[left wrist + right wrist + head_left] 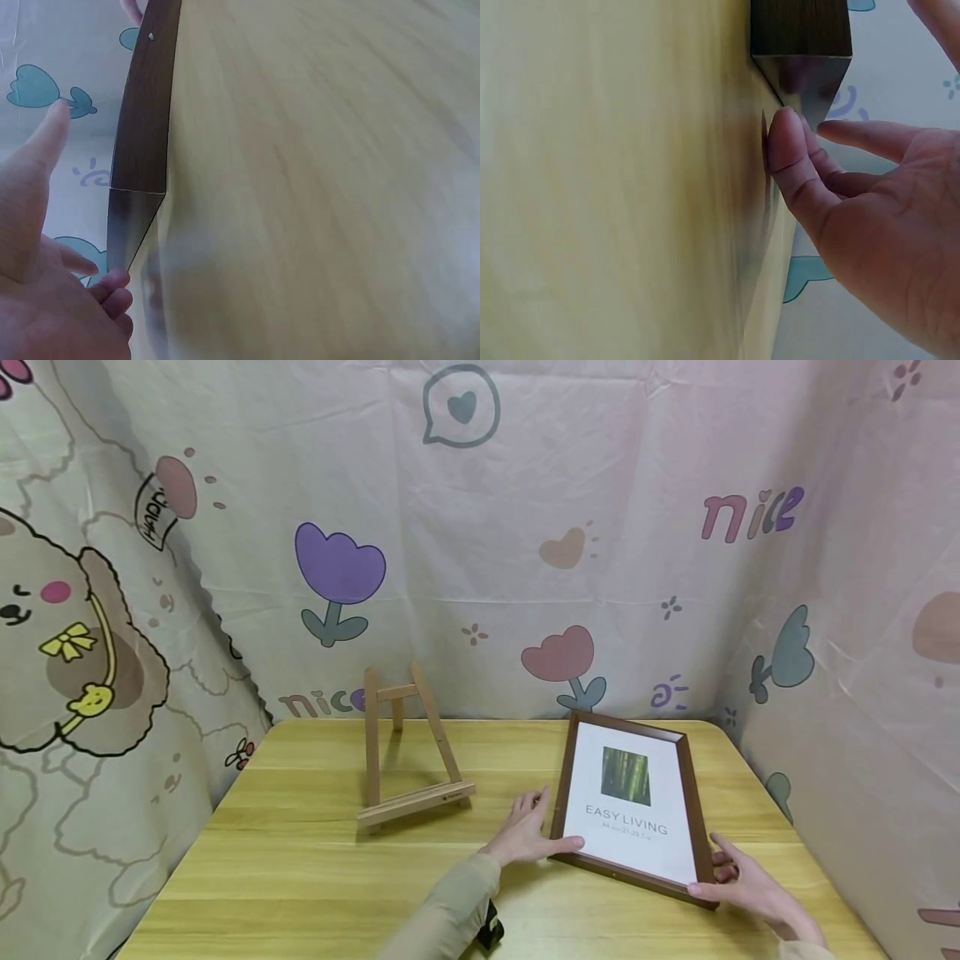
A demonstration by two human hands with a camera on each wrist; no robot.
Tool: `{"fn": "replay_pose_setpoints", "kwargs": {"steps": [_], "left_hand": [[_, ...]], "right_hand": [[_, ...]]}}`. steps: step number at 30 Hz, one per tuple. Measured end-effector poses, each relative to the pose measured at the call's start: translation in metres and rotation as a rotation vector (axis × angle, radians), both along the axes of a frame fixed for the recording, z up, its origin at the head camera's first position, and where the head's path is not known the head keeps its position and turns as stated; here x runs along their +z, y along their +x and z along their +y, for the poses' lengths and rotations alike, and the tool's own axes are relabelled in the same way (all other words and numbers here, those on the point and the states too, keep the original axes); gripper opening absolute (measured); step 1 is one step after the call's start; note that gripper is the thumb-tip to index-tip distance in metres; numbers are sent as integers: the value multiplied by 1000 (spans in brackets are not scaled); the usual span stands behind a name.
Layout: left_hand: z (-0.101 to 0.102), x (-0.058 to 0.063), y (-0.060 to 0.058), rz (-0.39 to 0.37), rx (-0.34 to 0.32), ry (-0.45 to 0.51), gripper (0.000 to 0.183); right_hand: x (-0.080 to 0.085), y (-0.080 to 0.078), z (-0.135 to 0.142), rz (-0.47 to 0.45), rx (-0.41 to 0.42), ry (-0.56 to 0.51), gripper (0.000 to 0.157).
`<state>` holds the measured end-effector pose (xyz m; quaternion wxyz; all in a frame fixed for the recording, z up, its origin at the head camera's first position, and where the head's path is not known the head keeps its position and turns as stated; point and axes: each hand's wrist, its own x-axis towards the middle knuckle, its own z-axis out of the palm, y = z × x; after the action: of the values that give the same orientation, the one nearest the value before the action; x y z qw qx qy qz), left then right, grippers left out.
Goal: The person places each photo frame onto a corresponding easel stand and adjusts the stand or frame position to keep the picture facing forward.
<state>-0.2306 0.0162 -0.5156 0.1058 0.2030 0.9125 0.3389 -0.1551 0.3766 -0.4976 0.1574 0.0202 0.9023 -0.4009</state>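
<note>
A brown picture frame [702,839] lies on the table's right side. Its white sheet reads "EASY LIVING" beneath a green picture. At the frame's near left corner is my left hand [522,837]. Its fingertips rest against the side, and in the left wrist view the thumb [51,131] stands raised, apart from the frame's face. My right hand [750,887] holds the near right corner, thumb over the front edge and fingers [787,142] bent at the side. Parts of the right fingers are hidden in the head view.
A small wooden easel [416,802] stands left of the frame, toward the back of the wooden table [300,877]. Printed cloth [480,552] hangs behind the table and at both sides. A black object [491,931] shows by the left sleeve [450,902].
</note>
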Motion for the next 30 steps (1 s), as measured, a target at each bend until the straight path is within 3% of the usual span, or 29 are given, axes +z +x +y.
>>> {"fn": "replay_pose_setpoints", "kwargs": {"steps": [15, 21, 30], "left_hand": [[8, 0, -10, -63, -16, 14, 108], [11, -6, -13, -45, -17, -19, 107], [10, -3, -13, -51, -34, -36, 109]], "right_hand": [[-4, 1, 0, 3, 50, -52, 108], [-7, 0, 1, 5, 64, -110, 108], [-7, -3, 1, 32, 125, -130, 99]]}}
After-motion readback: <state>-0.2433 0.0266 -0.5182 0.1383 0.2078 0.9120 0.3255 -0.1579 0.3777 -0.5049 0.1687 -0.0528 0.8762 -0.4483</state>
